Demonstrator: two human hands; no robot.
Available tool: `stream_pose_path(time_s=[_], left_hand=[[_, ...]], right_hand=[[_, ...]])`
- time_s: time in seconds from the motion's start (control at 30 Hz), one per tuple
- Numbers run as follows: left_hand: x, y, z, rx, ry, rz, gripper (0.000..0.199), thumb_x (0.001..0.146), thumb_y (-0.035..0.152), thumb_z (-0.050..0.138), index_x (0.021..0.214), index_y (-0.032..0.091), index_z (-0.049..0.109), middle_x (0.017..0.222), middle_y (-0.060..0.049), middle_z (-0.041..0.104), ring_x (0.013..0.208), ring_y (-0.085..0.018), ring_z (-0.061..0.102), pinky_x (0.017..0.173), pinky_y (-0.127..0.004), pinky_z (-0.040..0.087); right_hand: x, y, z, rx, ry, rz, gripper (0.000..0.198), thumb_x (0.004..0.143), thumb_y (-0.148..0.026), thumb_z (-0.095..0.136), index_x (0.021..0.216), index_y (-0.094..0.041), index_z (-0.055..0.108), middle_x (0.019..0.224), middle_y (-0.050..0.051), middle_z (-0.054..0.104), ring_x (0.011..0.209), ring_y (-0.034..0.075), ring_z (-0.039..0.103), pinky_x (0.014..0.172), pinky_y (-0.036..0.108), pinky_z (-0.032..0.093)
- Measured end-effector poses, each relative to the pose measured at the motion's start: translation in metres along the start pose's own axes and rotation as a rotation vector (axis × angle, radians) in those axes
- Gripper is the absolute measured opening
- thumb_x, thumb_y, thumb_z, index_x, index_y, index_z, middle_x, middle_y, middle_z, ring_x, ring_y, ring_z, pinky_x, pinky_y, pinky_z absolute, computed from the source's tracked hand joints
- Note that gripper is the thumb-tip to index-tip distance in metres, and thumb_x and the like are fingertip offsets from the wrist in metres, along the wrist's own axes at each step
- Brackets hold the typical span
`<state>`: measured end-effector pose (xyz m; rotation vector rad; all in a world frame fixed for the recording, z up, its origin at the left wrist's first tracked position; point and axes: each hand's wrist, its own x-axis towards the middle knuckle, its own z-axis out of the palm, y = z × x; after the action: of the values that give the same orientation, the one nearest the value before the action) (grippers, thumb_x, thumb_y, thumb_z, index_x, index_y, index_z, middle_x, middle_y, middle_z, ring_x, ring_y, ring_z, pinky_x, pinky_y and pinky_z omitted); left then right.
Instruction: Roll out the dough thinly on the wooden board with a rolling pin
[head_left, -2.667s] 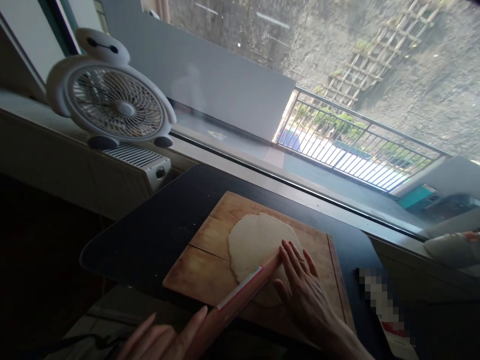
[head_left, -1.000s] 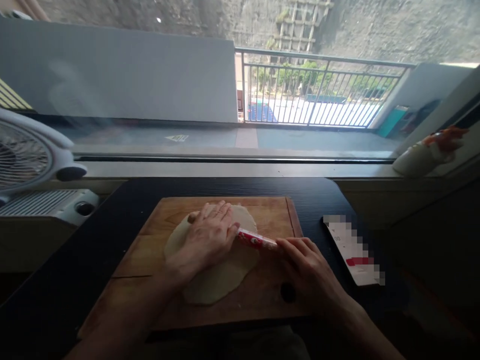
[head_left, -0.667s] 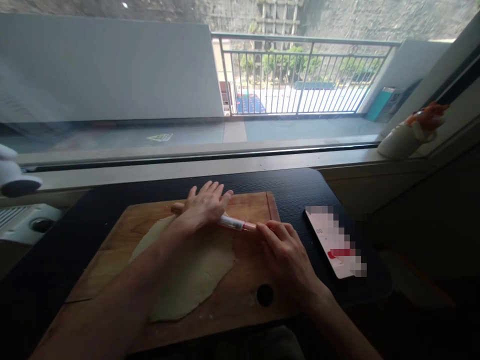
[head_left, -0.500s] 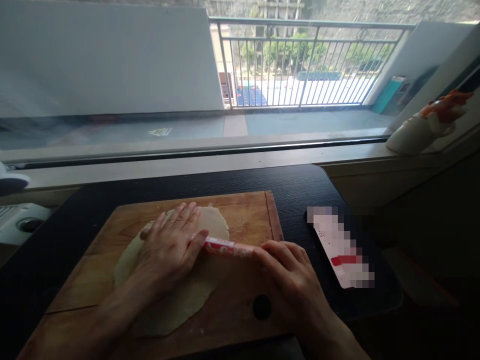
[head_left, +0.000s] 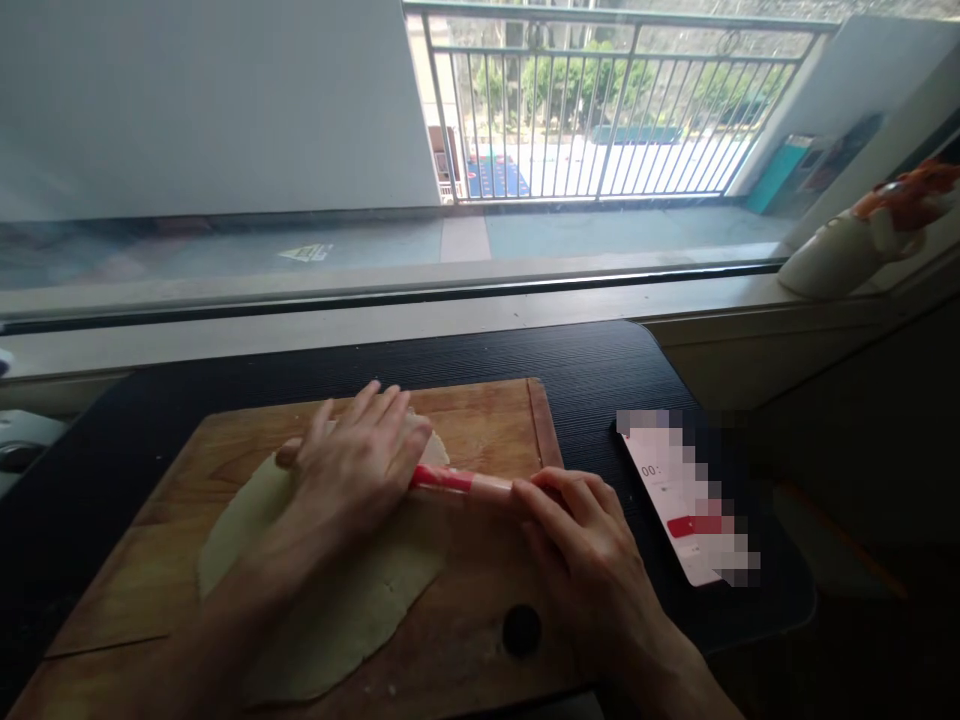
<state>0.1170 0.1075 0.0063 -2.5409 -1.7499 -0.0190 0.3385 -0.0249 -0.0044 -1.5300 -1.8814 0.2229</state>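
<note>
A thin rolled-out sheet of pale dough (head_left: 367, 600) lies on a wooden cutting board (head_left: 487, 415). Across the dough's far part rests a slim wooden rolling pin (head_left: 459, 482) with a red printed band. My left hand (head_left: 360, 450) presses on the pin with flat, stretched fingers, slightly blurred by motion; the pin's rounded left end shows beside it. At the pin's right end, my right hand (head_left: 589, 535) has its fingers closed around the wood. The middle of the pin is hidden under my left palm.
A phone (head_left: 664, 510), partly pixelated, lies on the black table (head_left: 581, 400) right of the board. A round black spot (head_left: 522, 630) marks the board's near right. Behind the table run a windowsill (head_left: 450, 325) and window; a white figurine (head_left: 832, 260) with an orange top stands right.
The rolling pin has turned, its band now showing plain red instead of the white-and-pink pattern. My left hand has slid slightly right along it. The view has tilted down a little.
</note>
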Motion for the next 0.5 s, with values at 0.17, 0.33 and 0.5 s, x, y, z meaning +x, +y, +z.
stream_pose_path(time_s=[0.17, 0.33, 0.5], left_hand=[[-0.052, -0.011, 0.003, 0.033, 0.121, 0.074, 0.061, 0.092, 0.044, 0.024, 0.136, 0.006, 0.042, 0.146, -0.015, 0.036, 0.138, -0.031, 0.026, 0.111, -0.055, 0.019], [0.039, 0.009, -0.001, -0.044, -0.075, -0.058, 0.064, 0.092, 0.052, 0.018, 0.136, 0.014, 0.043, 0.145, -0.009, 0.040, 0.138, -0.029, 0.026, 0.108, -0.055, 0.022], [0.062, 0.019, -0.006, -0.084, -0.152, -0.119, 0.065, 0.091, 0.056, 0.017, 0.137, 0.016, 0.041, 0.147, -0.009, 0.037, 0.138, -0.028, 0.024, 0.108, -0.057, 0.019]], right_hand=[[-0.013, -0.006, 0.002, 0.061, -0.076, -0.051, 0.038, 0.090, -0.017, 0.049, 0.126, -0.027, 0.054, 0.112, 0.006, 0.059, 0.102, 0.021, 0.052, 0.089, 0.038, 0.045], [0.005, 0.004, 0.003, -0.020, -0.035, 0.036, 0.036, 0.090, -0.021, 0.050, 0.126, -0.021, 0.053, 0.112, 0.007, 0.060, 0.104, 0.022, 0.051, 0.091, 0.040, 0.044], [0.010, 0.004, -0.002, -0.054, 0.008, 0.066, 0.035, 0.090, -0.018, 0.049, 0.124, -0.024, 0.055, 0.112, 0.006, 0.060, 0.104, 0.022, 0.051, 0.090, 0.040, 0.044]])
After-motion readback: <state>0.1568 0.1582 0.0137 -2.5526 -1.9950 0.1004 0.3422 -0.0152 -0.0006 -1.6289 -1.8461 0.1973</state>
